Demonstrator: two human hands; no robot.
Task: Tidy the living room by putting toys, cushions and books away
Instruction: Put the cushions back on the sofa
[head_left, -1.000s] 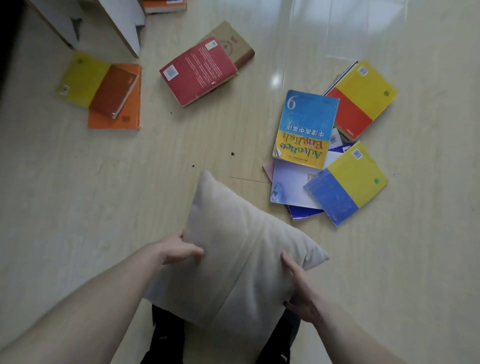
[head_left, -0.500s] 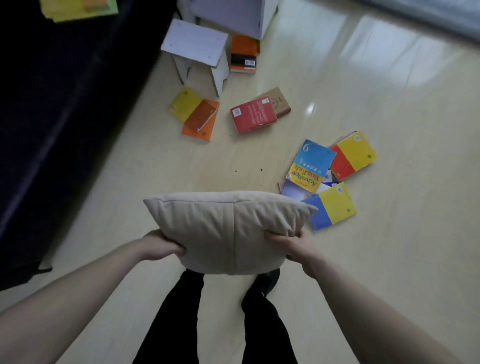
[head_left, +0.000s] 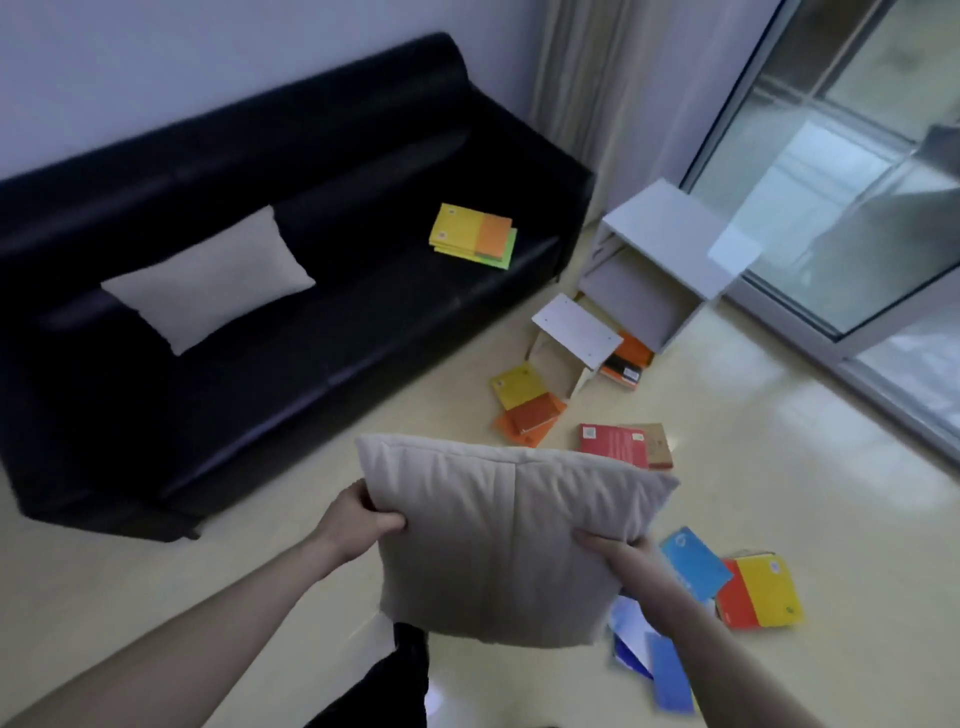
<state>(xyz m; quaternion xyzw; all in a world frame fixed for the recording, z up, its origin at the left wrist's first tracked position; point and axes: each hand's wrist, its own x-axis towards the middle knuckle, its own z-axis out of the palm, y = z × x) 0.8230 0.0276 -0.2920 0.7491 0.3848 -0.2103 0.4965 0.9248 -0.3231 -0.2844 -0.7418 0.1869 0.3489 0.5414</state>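
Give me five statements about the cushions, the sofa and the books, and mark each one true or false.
1. Both hands hold the beige cushion, the left hand at its left edge and the right hand at its right. True.
2. The black sofa has no cushion on it. False: a second cushion lies on its seat.
3. A stack of yellow and orange books lies on the sofa seat. True.
4. Every book is off the floor. False: several lie there, among them a red book and a blue book.
5. The white shelf unit stands left of the sofa. False: it stands at its right end.
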